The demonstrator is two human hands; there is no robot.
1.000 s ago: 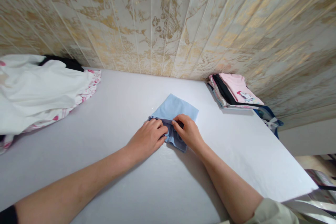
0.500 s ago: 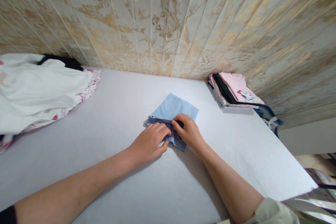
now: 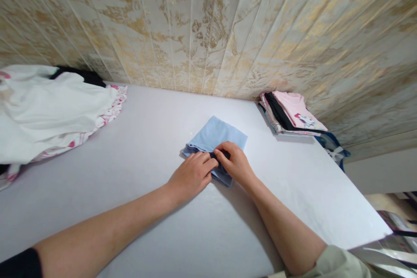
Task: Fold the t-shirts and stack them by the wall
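Since one second ago, the left hand (image 3: 192, 173) has slid a little to the right along the near edge of the blue cloth (image 3: 216, 132), and its fingertips now meet the right hand (image 3: 236, 163); the left corner of the cloth is more uncovered.

Behind all stands one marbled wall (image 3: 228, 30) with gold veins. Below it is one white table (image 3: 130, 139). On its far left lies one loose pile of clothes (image 3: 48, 108), white with a pink-patterned hem, and one black piece (image 3: 81, 76) behind it. At the far right corner sits one folded stack (image 3: 293, 113); I count at least three pieces, the top one pink. One blue bag (image 3: 332, 145) hangs beside it.

The one blue cloth lies in the middle of the table, already folded into a small flat shape. Only its near edge is unfinished, I judge: a darker part is bunched there.

The right hand pinches this darker fold between thumb and fingers. The left fingers lie close together, a little bent, on the cloth; if they grip it, I cannot tell.
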